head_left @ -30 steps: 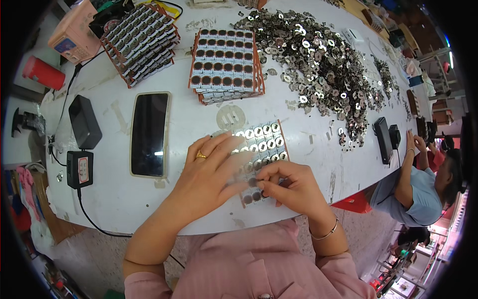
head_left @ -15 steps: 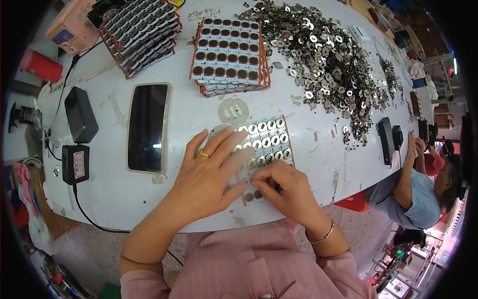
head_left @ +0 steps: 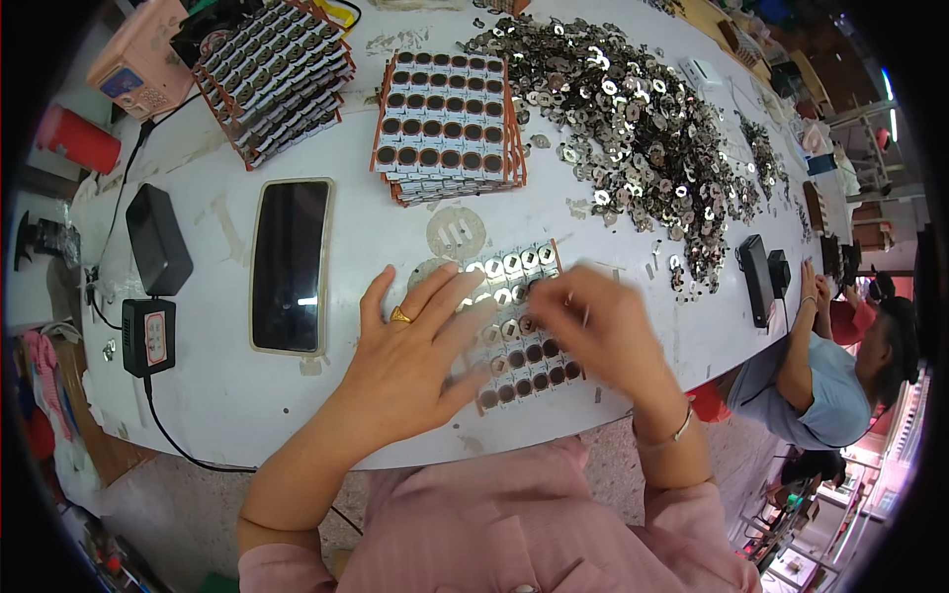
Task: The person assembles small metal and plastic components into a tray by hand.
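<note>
Two hands work at a tray of little round holes on a white table.

The left hand (head_left: 415, 351) lies flat and spread on the tray (head_left: 514, 326), likely to keep it from sliding. The right hand (head_left: 598, 331) is blurry above the tray's right side; whether it pinches anything, I cannot tell. Beyond the right hand lies a big pile of shiny metal discs (head_left: 633, 109). A phone (head_left: 290, 265) rests left of the left hand.
</note>
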Demonstrator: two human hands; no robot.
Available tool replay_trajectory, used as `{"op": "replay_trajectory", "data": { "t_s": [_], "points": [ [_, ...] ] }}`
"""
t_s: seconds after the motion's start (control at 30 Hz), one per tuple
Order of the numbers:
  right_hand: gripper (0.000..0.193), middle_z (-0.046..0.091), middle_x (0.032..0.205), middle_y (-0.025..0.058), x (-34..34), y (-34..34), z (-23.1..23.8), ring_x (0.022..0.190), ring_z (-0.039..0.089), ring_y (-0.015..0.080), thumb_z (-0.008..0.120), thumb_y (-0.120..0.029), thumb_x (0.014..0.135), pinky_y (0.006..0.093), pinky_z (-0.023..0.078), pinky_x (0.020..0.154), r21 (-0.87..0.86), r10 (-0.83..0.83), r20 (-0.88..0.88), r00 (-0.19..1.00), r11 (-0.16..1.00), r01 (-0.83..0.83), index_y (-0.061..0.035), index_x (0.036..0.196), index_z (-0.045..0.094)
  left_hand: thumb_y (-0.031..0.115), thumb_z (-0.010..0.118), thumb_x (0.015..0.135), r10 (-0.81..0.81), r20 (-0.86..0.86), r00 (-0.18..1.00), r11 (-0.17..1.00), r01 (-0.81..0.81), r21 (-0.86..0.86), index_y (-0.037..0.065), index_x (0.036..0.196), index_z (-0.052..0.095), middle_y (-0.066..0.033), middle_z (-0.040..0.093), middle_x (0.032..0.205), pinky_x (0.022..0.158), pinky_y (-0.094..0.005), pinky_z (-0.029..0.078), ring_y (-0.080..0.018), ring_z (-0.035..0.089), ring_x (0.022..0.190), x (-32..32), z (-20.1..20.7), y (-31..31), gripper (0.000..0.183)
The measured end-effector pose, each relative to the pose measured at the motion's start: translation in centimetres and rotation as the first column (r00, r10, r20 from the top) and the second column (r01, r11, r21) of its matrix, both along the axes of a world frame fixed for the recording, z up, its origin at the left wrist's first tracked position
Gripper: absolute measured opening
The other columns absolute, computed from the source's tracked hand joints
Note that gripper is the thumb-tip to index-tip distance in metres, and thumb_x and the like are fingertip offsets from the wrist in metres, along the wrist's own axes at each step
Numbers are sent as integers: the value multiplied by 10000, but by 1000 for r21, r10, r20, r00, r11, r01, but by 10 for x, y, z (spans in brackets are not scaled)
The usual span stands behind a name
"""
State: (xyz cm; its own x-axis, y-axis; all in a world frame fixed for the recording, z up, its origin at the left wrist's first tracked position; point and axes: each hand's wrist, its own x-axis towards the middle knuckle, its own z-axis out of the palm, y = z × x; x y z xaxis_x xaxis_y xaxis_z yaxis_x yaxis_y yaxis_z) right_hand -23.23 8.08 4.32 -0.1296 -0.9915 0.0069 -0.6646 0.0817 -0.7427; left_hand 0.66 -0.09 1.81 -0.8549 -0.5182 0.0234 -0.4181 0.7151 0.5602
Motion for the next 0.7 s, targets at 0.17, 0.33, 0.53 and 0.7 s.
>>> {"op": "replay_trajectory", "data": {
  "t_s": [0.17, 0.33, 0.53, 0.7],
  "points": [
    [191, 738, 999, 132, -56, -87, -23, 851, 679, 315, 702, -60, 943, 416, 565, 772, -381, -185, -308, 933, 923, 57, -51, 1130, 739, 343, 794, 853, -22, -32, 999, 1000, 22, 7, 137, 1463, 596, -113, 464, 1615, 1263, -604, 101, -318, 348, 1560, -2, -1, 1, 674],
    [243, 748, 1069, 118, -58, -124, -32, 979, 666, 332, 663, -114, 968, 453, 571, 853, -218, -163, -452, 877, 973, 68, -75, 1194, 744, 349, 799, 847, -24, -35, 999, 1000, 24, 7, 141, 1459, 598, -109, 463, 1616, 1258, -611, 102, -318, 349, 1559, 0, -3, -1, 677],
    [334, 760, 1009, 91, -62, -87, -29, 870, 705, 183, 722, 8, 934, 313, 573, 793, -250, -54, -241, 969, 968, -8, -72, 1258, 737, 367, 807, 860, -14, -59, 998, 1000, 14, -5, 133, 1439, 610, -104, 481, 1599, 1252, -609, 108, -313, 379, 1539, 1, -3, 1, 655],
    [404, 737, 975, 70, -9, -29, -3, 828, 678, 122, 762, 20, 888, 285, 548, 746, -205, -39, 179, 983, 976, 76, -100, 1273, 740, 332, 802, 900, 39, -170, 985, 999, -39, 7, 115, 1358, 660, -88, 625, 1431, 1230, -548, 191, -290, 522, 1408, -5, 0, 2, 526]
  ]
}}
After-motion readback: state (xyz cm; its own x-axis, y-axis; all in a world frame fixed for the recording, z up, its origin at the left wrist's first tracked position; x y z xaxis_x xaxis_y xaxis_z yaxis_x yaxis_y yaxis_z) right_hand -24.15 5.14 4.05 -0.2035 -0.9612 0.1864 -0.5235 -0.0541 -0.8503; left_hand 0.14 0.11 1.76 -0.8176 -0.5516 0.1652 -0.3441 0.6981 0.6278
